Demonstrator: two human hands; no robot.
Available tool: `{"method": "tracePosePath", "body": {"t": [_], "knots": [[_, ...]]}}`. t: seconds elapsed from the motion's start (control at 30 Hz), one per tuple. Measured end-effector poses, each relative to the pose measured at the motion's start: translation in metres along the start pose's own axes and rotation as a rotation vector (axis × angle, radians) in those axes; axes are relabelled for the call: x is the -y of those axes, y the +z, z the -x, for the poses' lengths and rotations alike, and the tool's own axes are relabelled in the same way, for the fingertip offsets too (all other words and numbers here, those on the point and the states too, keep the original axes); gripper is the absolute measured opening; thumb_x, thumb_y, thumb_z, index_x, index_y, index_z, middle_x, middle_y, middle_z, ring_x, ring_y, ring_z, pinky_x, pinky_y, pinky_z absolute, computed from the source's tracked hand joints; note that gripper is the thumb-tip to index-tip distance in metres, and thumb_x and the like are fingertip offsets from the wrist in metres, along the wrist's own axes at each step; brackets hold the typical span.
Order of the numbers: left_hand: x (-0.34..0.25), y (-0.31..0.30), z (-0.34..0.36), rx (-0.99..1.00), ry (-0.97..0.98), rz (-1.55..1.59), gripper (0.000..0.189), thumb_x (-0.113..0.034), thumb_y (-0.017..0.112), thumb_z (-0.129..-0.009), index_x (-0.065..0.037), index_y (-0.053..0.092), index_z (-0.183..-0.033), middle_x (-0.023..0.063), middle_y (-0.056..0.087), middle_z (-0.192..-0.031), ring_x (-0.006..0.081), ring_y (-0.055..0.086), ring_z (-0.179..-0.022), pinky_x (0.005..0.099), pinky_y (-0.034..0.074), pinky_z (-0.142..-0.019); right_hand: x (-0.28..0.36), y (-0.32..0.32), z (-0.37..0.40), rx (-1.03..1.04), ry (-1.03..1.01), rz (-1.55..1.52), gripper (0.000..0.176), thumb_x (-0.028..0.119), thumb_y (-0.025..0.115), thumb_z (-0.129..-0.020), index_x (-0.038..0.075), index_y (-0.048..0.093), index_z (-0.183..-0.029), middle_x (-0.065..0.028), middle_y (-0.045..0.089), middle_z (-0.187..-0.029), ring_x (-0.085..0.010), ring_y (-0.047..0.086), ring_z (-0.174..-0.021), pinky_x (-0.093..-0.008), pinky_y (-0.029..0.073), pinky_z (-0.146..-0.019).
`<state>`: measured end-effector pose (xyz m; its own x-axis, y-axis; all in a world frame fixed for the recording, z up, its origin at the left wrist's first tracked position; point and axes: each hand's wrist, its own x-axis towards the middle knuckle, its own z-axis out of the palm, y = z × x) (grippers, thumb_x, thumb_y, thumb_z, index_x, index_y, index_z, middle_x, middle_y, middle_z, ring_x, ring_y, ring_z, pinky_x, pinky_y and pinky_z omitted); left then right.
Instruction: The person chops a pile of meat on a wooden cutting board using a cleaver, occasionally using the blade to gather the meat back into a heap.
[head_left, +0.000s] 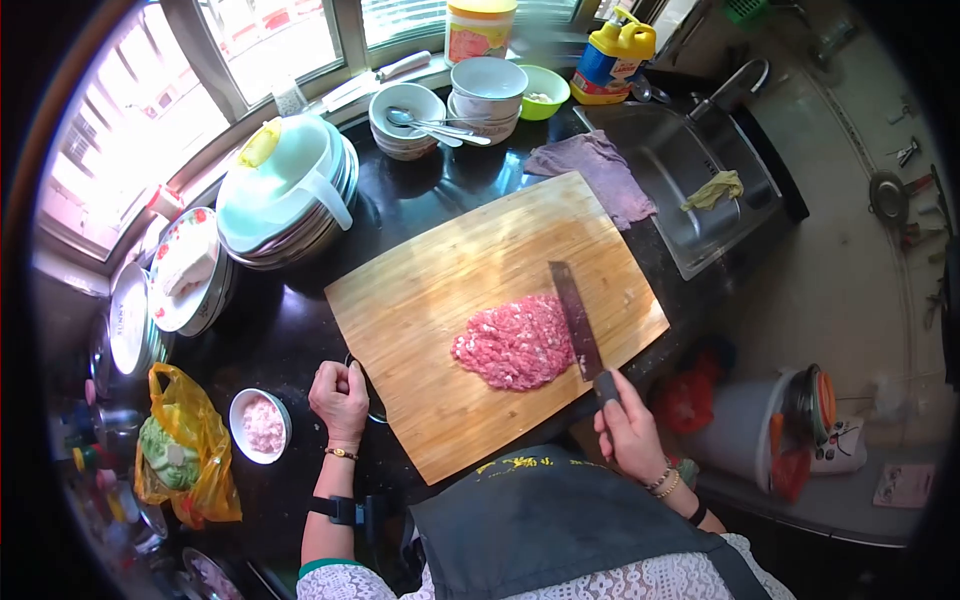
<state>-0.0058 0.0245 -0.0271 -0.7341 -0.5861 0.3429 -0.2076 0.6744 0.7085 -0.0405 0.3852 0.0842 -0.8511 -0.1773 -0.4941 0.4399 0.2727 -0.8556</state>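
Note:
A wooden cutting board (440, 290) lies on the dark counter with a flat heap of pink minced meat (512, 342) near its right front corner. My right hand (626, 424) grips the handle of a cleaver (574, 318), whose blade stands edge-down on the right side of the meat. My left hand (341, 398) is curled into a loose fist at the board's left front edge, resting on the counter next to a dark round object, and holds nothing.
A small bowl of pink meat (261, 424) and a yellow bag of greens (182, 447) sit left. Stacked plates with a teal jug (285, 190), bowls with spoons (440, 110), a purple cloth (596, 172) and the sink (690, 180) lie behind. A bin (770, 425) stands right.

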Motion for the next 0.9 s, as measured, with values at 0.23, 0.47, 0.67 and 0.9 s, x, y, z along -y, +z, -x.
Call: {"method": "tracePosePath", "body": {"t": [0.23, 0.47, 0.67, 0.9], "knots": [[-0.001, 0.001, 0.002, 0.006, -0.001, 0.0, 0.028, -0.005, 0.066, -0.077, -0.004, 0.043, -0.061, 0.0041, 0.041, -0.056, 0.0165, 0.037, -0.048, 0.032, 0.031, -0.047, -0.002, 0.008, -0.001, 0.023, -0.117, 0.148, 0.05, 0.01, 0.041, -0.096, 0.005, 0.027, -0.144, -0.0011, 0.055, -0.074, -0.0039, 0.048, -0.052, -0.0207, 0.043, -0.049], [0.001, -0.001, 0.002, 0.016, -0.008, 0.01, 0.027, -0.006, 0.065, -0.08, -0.004, 0.044, -0.062, 0.0034, 0.039, -0.056, 0.0135, 0.035, -0.048, 0.0303, 0.029, -0.047, 0.007, 0.009, 0.013, 0.017, -0.281, 0.12, 0.049, 0.009, 0.041, -0.096, 0.006, 0.029, -0.144, -0.0012, 0.055, -0.073, -0.0043, 0.048, -0.05, -0.0208, 0.043, -0.048], [0.0, -0.002, 0.001, 0.01, 0.003, 0.015, 0.027, -0.006, 0.064, -0.08, -0.004, 0.044, -0.062, 0.0036, 0.039, -0.056, 0.0134, 0.035, -0.048, 0.0304, 0.029, -0.047, 0.013, 0.013, 0.008, 0.062, -0.097, 0.129, 0.049, 0.009, 0.041, -0.096, 0.007, 0.03, -0.144, -0.0015, 0.054, -0.071, -0.0044, 0.048, -0.049, -0.0213, 0.043, -0.048], [0.0, 0.0, 0.001, 0.001, 0.009, 0.005, 0.028, -0.006, 0.066, -0.079, -0.004, 0.043, -0.062, 0.0038, 0.038, -0.055, 0.0139, 0.034, -0.048, 0.0304, 0.029, -0.047, 0.003, 0.015, -0.001, 0.079, -0.037, 0.135, 0.049, 0.01, 0.043, -0.096, 0.006, 0.03, -0.144, -0.0012, 0.055, -0.071, -0.0046, 0.049, -0.05, -0.0217, 0.043, -0.048]]}}
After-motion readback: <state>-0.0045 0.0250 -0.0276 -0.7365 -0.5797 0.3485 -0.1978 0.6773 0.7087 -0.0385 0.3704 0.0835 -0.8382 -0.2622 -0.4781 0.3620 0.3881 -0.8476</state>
